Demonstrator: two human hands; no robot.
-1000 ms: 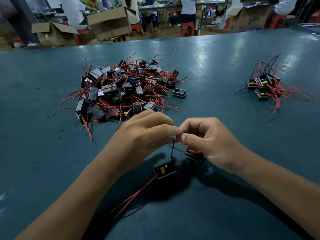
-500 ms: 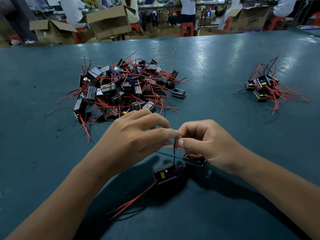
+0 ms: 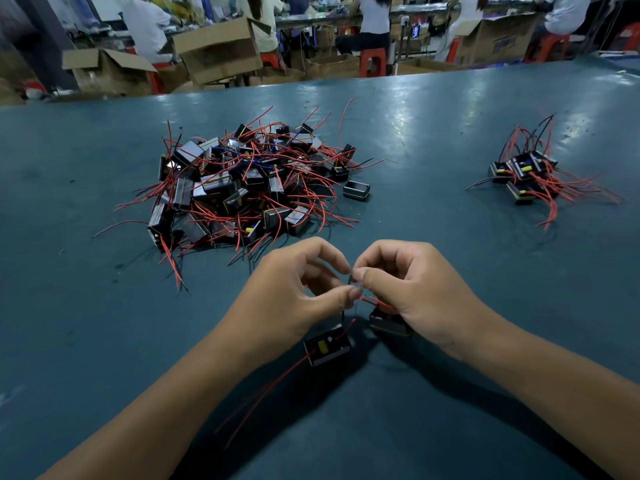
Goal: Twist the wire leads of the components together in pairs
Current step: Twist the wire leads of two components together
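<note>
Nearest: long red leads [image 3: 263, 393] trail toward the viewer from a small black box-shaped component with a yellow mark [image 3: 328, 344], lying on the dull teal worktop [image 3: 104, 341] under the left wrist. A second black component [image 3: 389, 323] sits just beside it, partly hidden under the right hand.

Left hand [image 3: 294, 299]: thumb and forefinger pinch a thin dark lead rising from the yellow-marked component. Right hand [image 3: 412, 289]: fingers curled, thumb and forefinger pinching the meeting wire ends; short red leads show just below its thumb.

Change over the last second: the fingertips, earlier pressed tight together over the joint, have parted slightly, the left forefinger arching up. Judgement: mid-twist, fingers re-gripping between turns; this pair not yet finished. Joint itself too small to read.

Further off, left: large heap of black components with tangled red leads [image 3: 249, 181], presumably untwisted stock. One open black casing [image 3: 356, 190] lies just beside it. Far right, well apart: small cluster of components [image 3: 526, 174], likely finished pairs.
</note>
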